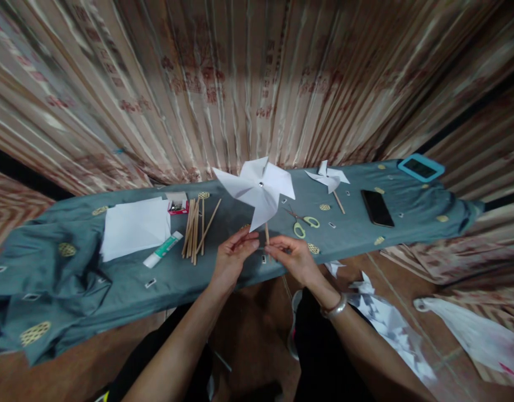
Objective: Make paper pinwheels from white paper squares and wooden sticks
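pinwheel assembled and held up on its stick

the white paper pinwheel (pixel 259 190) looks finished: four folded vanes meet at a small metal pin in the middle, and it sits on top of a thin wooden stick (pixel 266 232). both hands meet at the lower end of that stick, just above the near edge of the desk (pixel 51 268). the left hand (pixel 232 257) and the right hand (pixel 294 258) each pinch it with thumb and fingertips, closed on the stick, so the wheel stands upright over the grey-green cloth.

a second pinwheel (pixel 329 178) already lies on the cloth further right, so at least one is done. plenty of material is left: a bundle of spare sticks (pixel 195 229), a stack of white paper (pixel 133 226), a glue tube (pixel 162 249) and scissors (pixel 302 222). paper offcuts (pixel 386 324) lie on the floor. by my reading the folding and pinning of this one is over; only checking or setting it down seems left.
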The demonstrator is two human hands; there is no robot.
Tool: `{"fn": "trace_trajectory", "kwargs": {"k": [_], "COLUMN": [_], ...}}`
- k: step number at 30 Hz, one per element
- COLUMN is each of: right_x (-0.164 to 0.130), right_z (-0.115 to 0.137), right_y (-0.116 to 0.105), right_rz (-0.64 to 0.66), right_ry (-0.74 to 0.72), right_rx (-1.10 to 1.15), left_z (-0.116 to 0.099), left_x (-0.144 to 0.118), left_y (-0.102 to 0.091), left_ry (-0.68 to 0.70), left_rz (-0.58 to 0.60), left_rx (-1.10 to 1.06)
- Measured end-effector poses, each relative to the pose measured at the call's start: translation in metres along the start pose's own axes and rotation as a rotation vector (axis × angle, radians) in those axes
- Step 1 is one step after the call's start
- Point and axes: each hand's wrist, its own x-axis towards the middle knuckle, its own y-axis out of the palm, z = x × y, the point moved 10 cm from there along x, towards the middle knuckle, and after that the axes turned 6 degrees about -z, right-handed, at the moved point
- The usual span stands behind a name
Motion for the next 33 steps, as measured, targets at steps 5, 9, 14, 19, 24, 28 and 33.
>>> {"fn": "trace_trajectory", "kwargs": {"k": [5, 9, 14, 19, 24, 28, 33], "right_x": [0.042, 0.075, 0.104, 0.123, 0.138, 0.145, 0.152], "right_z": [0.001, 0.000, -0.015, -0.032, -0.043, -0.049, -0.055], "right_y": [-0.064, -0.125, -0.188, -0.227, -0.243, -0.246, -0.244], "right_rz": [-0.156, -0.231, -0.314, -0.356, -0.355, -0.355, -0.310], "right_ry": [0.023, 0.037, 0.092, 0.159, 0.217, 0.256, 0.295], "right_rx": [-0.037, -0.325, -0.524, -0.733, -0.900, -0.995, -1.047], "left_z": [-0.002, -0.005, -0.001, -0.001, 0.001, 0.007, 0.012], "left_x": [0.000, -0.001, -0.003, -0.005, -0.007, -0.011, -0.014], "left_y": [-0.006, -0.011, -0.015, -0.021, -0.028, -0.030, -0.030], "left_ry": [0.007, 0.016, -0.020, -0.029, -0.033, -0.050, -0.063], "left_rz": [0.001, 0.011, 0.011, 0.004, 0.016, 0.032, 0.060], "left_rx": [0.053, 0.085, 0.093, 0.116, 0.140, 0.136, 0.139]}}
